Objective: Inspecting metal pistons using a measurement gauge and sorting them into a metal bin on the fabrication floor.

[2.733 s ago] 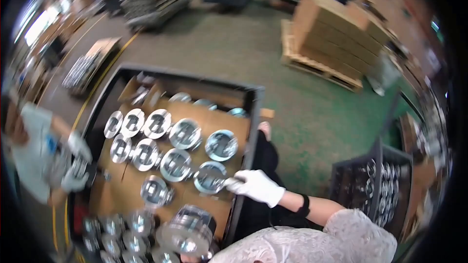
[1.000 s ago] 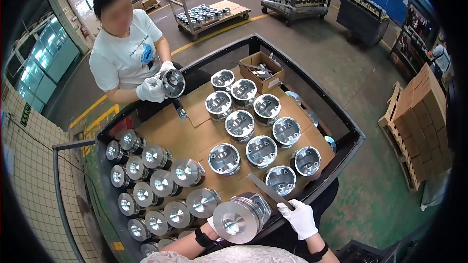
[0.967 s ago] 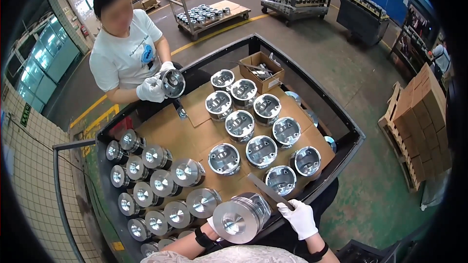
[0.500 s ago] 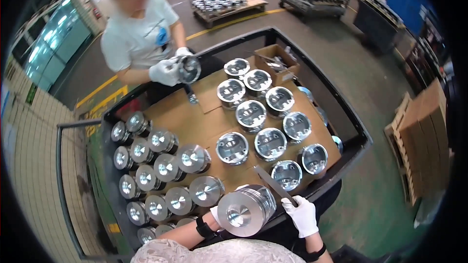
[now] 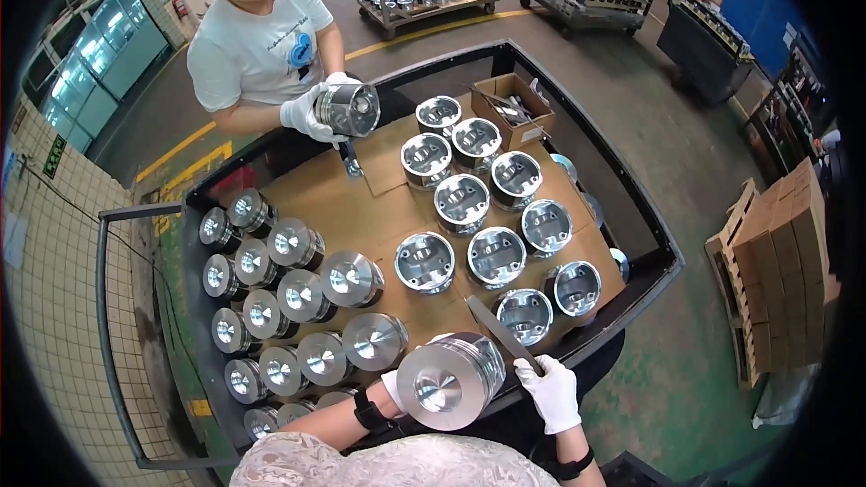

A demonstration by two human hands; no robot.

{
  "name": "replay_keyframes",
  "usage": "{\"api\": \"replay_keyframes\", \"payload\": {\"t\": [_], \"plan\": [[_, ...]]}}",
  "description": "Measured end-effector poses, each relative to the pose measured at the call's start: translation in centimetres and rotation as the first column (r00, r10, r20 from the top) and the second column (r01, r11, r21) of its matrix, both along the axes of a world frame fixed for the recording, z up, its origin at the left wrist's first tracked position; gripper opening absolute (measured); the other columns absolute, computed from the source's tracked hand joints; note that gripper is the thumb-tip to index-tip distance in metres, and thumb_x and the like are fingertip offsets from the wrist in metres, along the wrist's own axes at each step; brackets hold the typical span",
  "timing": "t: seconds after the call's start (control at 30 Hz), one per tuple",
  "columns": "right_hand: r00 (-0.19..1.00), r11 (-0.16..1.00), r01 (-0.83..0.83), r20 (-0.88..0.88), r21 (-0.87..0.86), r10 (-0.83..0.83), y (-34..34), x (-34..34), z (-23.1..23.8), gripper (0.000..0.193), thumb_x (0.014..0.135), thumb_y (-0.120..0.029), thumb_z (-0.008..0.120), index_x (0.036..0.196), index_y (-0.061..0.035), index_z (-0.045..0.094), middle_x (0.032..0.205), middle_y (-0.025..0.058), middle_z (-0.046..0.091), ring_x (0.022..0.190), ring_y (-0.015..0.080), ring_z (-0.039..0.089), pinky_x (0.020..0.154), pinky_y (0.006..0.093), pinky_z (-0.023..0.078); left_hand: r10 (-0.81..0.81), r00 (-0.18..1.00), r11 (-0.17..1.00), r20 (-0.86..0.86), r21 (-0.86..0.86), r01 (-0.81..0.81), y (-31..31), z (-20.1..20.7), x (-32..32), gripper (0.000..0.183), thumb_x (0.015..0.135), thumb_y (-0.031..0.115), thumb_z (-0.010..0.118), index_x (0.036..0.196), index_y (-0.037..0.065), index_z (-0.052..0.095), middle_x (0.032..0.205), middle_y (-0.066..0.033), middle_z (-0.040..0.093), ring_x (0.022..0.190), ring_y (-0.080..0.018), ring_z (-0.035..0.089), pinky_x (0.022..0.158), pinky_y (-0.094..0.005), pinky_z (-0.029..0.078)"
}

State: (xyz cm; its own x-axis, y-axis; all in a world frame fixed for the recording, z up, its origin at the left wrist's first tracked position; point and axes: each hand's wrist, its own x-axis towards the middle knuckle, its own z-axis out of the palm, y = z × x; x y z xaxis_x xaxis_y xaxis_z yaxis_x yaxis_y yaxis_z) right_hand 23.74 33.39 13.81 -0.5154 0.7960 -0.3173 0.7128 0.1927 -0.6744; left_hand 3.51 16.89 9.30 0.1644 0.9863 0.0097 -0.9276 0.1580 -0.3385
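Close to my body a silver engine piston [image 5: 444,385] is held with its round crown toward me. My gloved left hand [image 5: 393,388] grips it from the left and underneath, and most of the fingers are hidden behind it. In my gloved right hand [image 5: 549,395] is the end of a long, flat grey file [image 5: 499,326]. Its blade slants up and left, beside the piston's ringed side. Just past the blade stands an upturned piston [image 5: 524,317] with its hollow side up.
Cardboard [image 5: 361,225] lines a black-rimmed cart [image 5: 654,284]. Crown-up pistons [image 5: 353,279] fill its left side; hollow-up ones [image 5: 461,203] stand right. A small carton [image 5: 512,112] sits at the far corner. Across the cart a co-worker [image 5: 262,54] holds a piston [image 5: 347,110]. Stacked boxes [image 5: 783,271] stand right.
The co-worker has turned their piston so its side shows, and raised it slightly. My piston and file have shifted slightly left in view, still in the same grips.
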Motion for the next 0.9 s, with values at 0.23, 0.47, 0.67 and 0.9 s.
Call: {"api": "replay_keyframes", "payload": {"t": [0.23, 0.47, 0.67, 0.9], "plan": [[0.999, 0.999, -0.045, 0.015, 0.021, 0.045, 0.1, -0.6, 0.5, 0.042, 0.089, -0.045, 0.078, 0.093, -0.0029, 0.075, 0.076, 0.0199, 0.070, 0.070, 0.0374, 0.070, 0.065, 0.0425, 0.055, -0.013, 1.000, 0.992, -0.008, -0.124, 0.012, -0.2, 0.4, -1.0, 0.036, 0.106, 0.017, 0.053, 0.138, 0.002, 0.056, 0.133, -0.0161, 0.064, 0.119, -0.0297, 0.067, 0.106, -0.0471, 0.056], [0.999, 0.999, -0.045, 0.017, 0.027, 0.044, 0.3, -0.7, 0.5, 0.041, 0.089, -0.042, 0.079, 0.091, -0.0021, 0.074, 0.074, 0.0194, 0.069, 0.067, 0.0374, 0.068, 0.062, 0.0422, 0.053, 0.006, 0.999, 0.987, -0.037, -0.158, -0.012, 0.2, 1.1, -0.4, 0.039, 0.109, 0.029, 0.046, 0.138, 0.005, 0.058, 0.128, -0.0128, 0.069, 0.114, -0.0271, 0.069, 0.102, -0.0445, 0.057], [1.000, 1.000, -0.002, 0.008, -0.028, 0.002, 0.3, -0.4, 0.0, 0.041, 0.089, -0.040, 0.080, 0.086, -0.0005, 0.071, 0.071, 0.0190, 0.066, 0.063, 0.0363, 0.065, 0.059, 0.0413, 0.051, 0.014, 1.000, 0.987, -0.012, -0.159, -0.015, 0.4, -1.4, -0.2, 0.042, 0.109, 0.028, 0.048, 0.144, 0.006, 0.053, 0.136, -0.0139, 0.065, 0.120, -0.0276, 0.067, 0.106, -0.0453, 0.055], [1.000, 0.996, 0.022, -0.007, -0.084, -0.023, 0.2, -0.1, -0.6, 0.027, 0.093, -0.020, 0.078, 0.085, 0.0044, 0.068, 0.063, 0.0038, 0.060, 0.061, 0.0064, 0.048, 0.057, 0.0284, 0.045, 0.014, 0.999, 0.995, 0.050, -0.098, -0.009, 0.1, -1.4, -0.7, 0.045, 0.107, 0.024, 0.050, 0.148, 0.005, 0.050, 0.138, -0.0151, 0.063, 0.123, -0.0280, 0.066, 0.106, -0.0463, 0.056]]}}
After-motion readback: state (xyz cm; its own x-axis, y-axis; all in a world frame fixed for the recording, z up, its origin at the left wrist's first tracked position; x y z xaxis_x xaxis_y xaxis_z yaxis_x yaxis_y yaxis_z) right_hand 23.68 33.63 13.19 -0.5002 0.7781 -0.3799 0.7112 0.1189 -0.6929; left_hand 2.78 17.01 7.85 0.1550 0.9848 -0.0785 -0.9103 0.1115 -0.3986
